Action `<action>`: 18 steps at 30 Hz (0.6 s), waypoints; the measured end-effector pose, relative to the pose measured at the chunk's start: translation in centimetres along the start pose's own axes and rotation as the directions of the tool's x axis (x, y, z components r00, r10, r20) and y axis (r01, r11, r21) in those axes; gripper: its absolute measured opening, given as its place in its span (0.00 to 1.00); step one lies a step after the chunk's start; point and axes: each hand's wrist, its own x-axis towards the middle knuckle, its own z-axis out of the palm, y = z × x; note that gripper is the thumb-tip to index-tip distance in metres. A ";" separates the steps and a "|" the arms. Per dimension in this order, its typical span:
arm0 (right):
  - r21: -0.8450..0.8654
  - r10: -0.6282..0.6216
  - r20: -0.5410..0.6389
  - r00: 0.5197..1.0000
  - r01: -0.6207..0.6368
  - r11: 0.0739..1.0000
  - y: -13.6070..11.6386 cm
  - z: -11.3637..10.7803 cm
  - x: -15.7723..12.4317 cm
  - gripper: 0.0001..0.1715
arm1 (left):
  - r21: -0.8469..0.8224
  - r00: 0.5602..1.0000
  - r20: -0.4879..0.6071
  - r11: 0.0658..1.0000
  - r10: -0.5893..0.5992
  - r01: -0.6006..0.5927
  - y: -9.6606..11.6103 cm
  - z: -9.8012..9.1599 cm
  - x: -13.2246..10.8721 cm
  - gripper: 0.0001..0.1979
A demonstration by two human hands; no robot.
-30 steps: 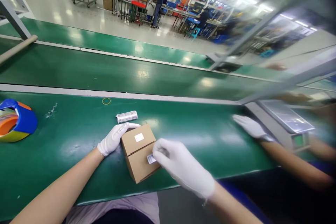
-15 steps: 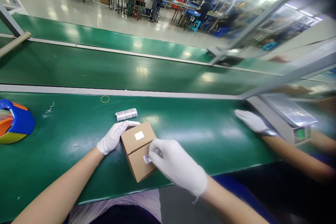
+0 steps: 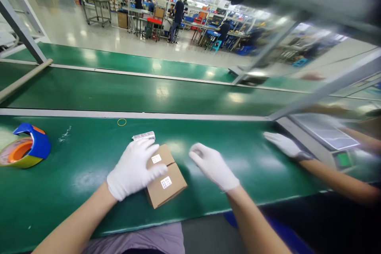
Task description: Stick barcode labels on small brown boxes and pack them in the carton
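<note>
A small brown cardboard box sits at an angle near the front of the green work surface. One white printed label is on its rear flap, and another printed label is on the front flap. My gloved left hand lies over the box's left side with fingers and thumb spread, hiding that edge. To the right of the box and apart from it, my gloved right hand is raised with curled fingers; nothing shows in it. Just behind the box lies a small printed label roll, partly covered by my left hand.
A blue and yellow tape dispenser stands at the left. A yellow rubber band lies near the white rail. At the right, a co-worker's gloved hand rests beside a scale-like device. Metal posts rise on both sides.
My right hand has left the front label and moved right, off the box. My left hand has shifted from the box's far left edge to over its top. The view has tilted up.
</note>
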 end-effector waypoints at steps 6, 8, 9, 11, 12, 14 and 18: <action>0.279 -0.267 0.162 0.950 0.216 0.936 -2.7 4.0 3.9 0.17 | 0.295 0.986 0.162 0.952 0.036 -0.083 4.8 1.3 -1.5 0.58; 0.337 -0.345 0.267 0.900 0.248 0.908 -3.8 5.1 4.9 0.14 | 0.310 0.958 0.270 0.933 0.097 -0.182 4.3 -0.6 -1.7 0.53; 0.356 -0.371 0.314 0.874 0.253 0.899 -4.2 5.6 5.2 0.12 | 0.312 0.935 0.331 0.921 0.126 -0.234 3.8 -2.0 -2.0 0.51; 0.387 -0.402 0.390 0.828 0.249 0.888 -4.7 6.3 5.5 0.11 | 0.327 0.899 0.416 0.901 0.134 -0.286 2.8 -5.0 -3.1 0.43; 0.404 -0.410 0.425 0.807 0.236 0.884 -4.8 6.7 5.5 0.11 | 0.351 0.902 0.418 0.897 0.107 -0.269 2.3 -6.3 -4.0 0.38; 0.446 -0.417 0.498 0.761 0.188 0.875 -4.8 7.6 5.2 0.12 | 0.403 0.941 0.338 0.898 0.034 -0.177 1.7 -8.3 -6.0 0.34; 0.536 -0.442 0.594 0.672 0.079 0.840 -4.6 9.8 4.4 0.17 | 0.397 0.968 0.200 0.916 -0.153 0.063 2.2 -7.8 -9.1 0.40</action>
